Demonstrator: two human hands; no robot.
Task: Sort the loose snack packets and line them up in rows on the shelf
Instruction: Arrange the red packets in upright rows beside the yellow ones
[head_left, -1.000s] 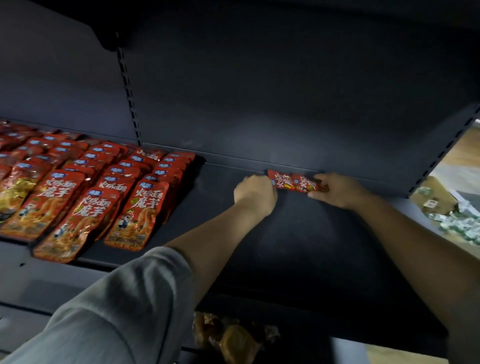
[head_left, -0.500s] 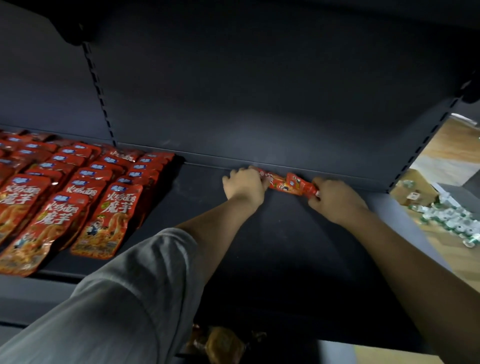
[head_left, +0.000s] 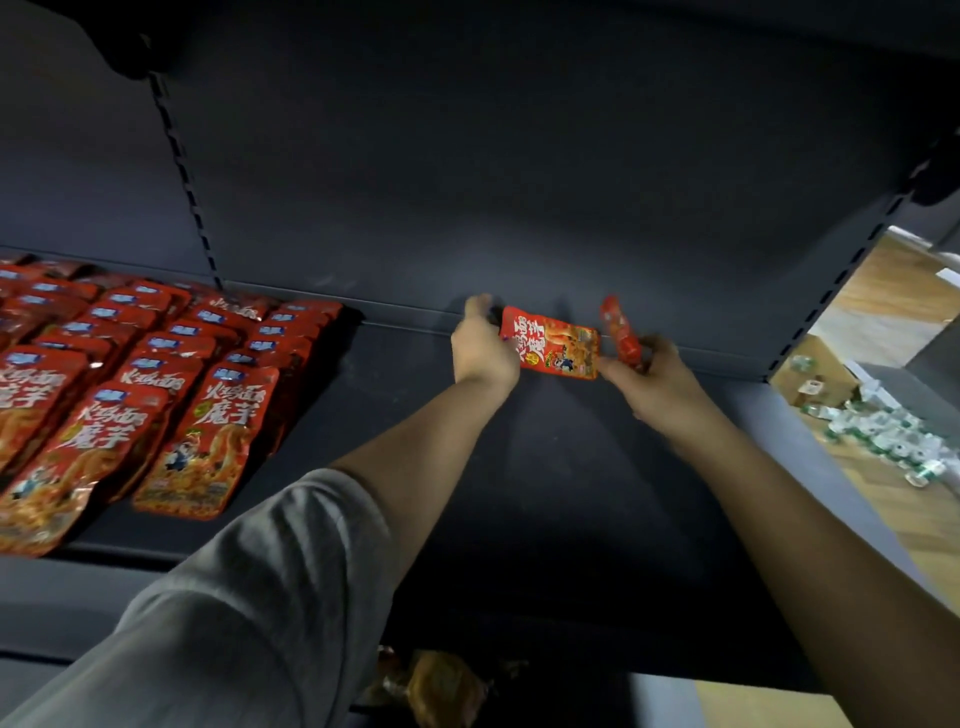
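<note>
**Observer:** What do you have, starting nearest the camera?

**Operator:** At the bottom left of the frame, my grey sleeve (head_left: 249, 597). Both forearms reach up to mid-frame over the dark shelf (head_left: 545, 493). My left hand (head_left: 483, 348) grips the left end of a red snack packet (head_left: 550, 345), face up and turned sideways. My right hand (head_left: 654, 376) pinches its right edge and also holds a second red packet (head_left: 618, 332), standing nearly on edge. So both hands are clamped, neither free.

**Observer:** How would you handle the step?

**Operator:** I'd judge the packets need carrying left to the rows of red packets (head_left: 156, 384) in the left half of the frame. I'd turn each one lengthwise to match, print upward, and overlap it like its neighbours. Best to place one at a time, as the pouches look slippery.

**Observer:** Room to move?

**Operator:** Bare shelf lies between my hands and the rows. Just behind the packets is the back panel (head_left: 519, 182); the shelf's right end stops at the slotted upright (head_left: 831, 291) in the right of the frame.
</note>
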